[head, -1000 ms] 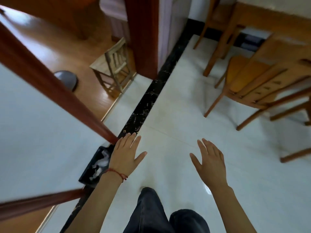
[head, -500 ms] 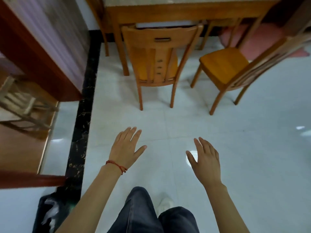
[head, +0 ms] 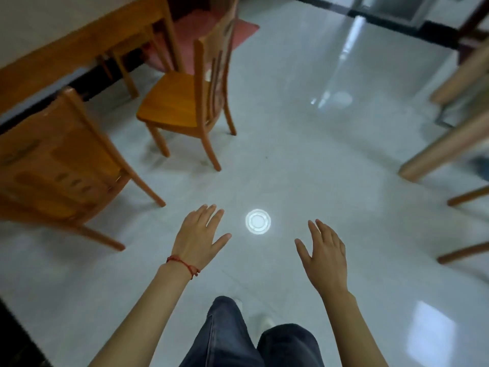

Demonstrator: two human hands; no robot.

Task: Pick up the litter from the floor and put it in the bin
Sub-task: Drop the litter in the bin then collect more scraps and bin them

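Both hands hang palm-down over the floor [head: 304, 160] with fingers straight and slightly spread, holding nothing. The left hand [head: 199, 235] wears a thin red cord bracelet [head: 183, 263] at the wrist; the right hand [head: 326, 256] is bare. Between them, a little ahead of the fingertips, shines a round white ringed spot [head: 258, 221] on the tiles; whether it is a flat lid lying there or the glare of a ceiling lamp cannot be told. Neither hand touches it. No other piece of litter shows on the floor in this view, and no bin appears.

The floor is glossy pale tile, smooth and reflective, with a black border strip [head: 397, 22] at the far side. Two wooden chairs stand to the left: a near chair [head: 55, 165] with a solid slatted back, and a far chair [head: 185, 102] with a contoured seat and vertical back slats. Both are honey-coloured with tapered legs. Behind them runs the edge of a wooden desk [head: 79, 43], and beyond it lies a pinkish-red mat [head: 211, 35]. Pale round wooden legs [head: 444, 144] slant in from the right. Below, two legs in dark jeans [head: 230, 337] show, with light-coloured shoes.
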